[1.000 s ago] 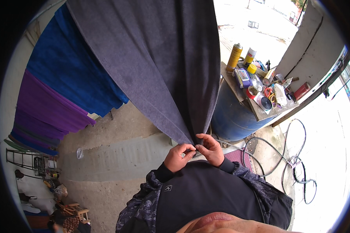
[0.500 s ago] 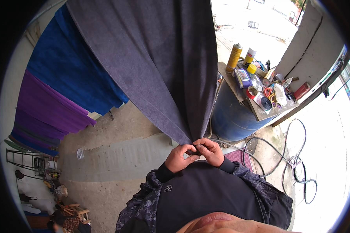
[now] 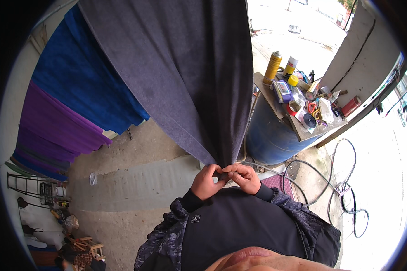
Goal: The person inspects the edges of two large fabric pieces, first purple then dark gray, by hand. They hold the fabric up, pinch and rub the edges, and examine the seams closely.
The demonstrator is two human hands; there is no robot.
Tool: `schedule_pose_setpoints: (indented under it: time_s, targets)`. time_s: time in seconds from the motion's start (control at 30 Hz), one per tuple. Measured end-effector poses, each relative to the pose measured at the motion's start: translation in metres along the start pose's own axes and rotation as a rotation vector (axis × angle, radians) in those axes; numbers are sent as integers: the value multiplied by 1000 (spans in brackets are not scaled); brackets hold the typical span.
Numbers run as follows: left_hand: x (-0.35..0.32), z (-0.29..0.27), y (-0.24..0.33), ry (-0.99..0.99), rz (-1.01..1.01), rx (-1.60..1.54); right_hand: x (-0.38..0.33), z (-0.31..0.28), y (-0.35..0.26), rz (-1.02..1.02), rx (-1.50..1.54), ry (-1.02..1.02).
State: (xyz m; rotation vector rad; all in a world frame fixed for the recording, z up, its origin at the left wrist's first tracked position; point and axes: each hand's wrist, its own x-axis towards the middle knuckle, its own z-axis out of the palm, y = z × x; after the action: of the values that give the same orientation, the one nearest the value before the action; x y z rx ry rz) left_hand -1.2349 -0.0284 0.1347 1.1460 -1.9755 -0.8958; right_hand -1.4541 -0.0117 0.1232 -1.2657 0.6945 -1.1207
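A large grey cloth [image 3: 167,67] hangs in front of me and narrows into folds towards its lower end. My left hand [image 3: 207,182] pinches that gathered end between thumb and fingers, close to my chest. Right beside it, my right hand [image 3: 244,177] is closed on the same end, with its fingertips almost touching the left ones. The bunched tip of the cloth is partly covered by my fingers. Behind and to the left hang a blue cloth [image 3: 81,77] and a purple cloth [image 3: 54,122].
At the right, a board [image 3: 282,118] rests on a blue barrel [image 3: 267,135]. It carries spray cans [image 3: 272,67], tape rolls [image 3: 308,120] and scissors [image 3: 318,116]. A black hose [image 3: 334,185] coils on the floor beyond. A wooden stool [image 3: 95,248] and a rack [image 3: 29,185] are at lower left.
My left hand has shifted slightly up at the cloth's end, and the fingers of both hands have moved a little. The cloth's lower folds are gathered more tightly.
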Motion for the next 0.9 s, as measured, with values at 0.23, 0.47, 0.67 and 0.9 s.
schedule_pose_setpoints:
  time_s: [0.23, 0.47, 0.67, 0.9]
  targets:
    - [-1, 3, -8, 30, 50, -5, 0, -2, 5, -4, -54, 30]
    - [-1, 2, -4, 52, 51, 3, -1, 2, 12, 23, 4, 189]
    - [0, -2, 0, 46, 65, 12, 3, 4, 10, -90, -42, 167]
    - [-1, -4, 3, 75, -7, -83, 6, 5, 8, -163, -67, 154]
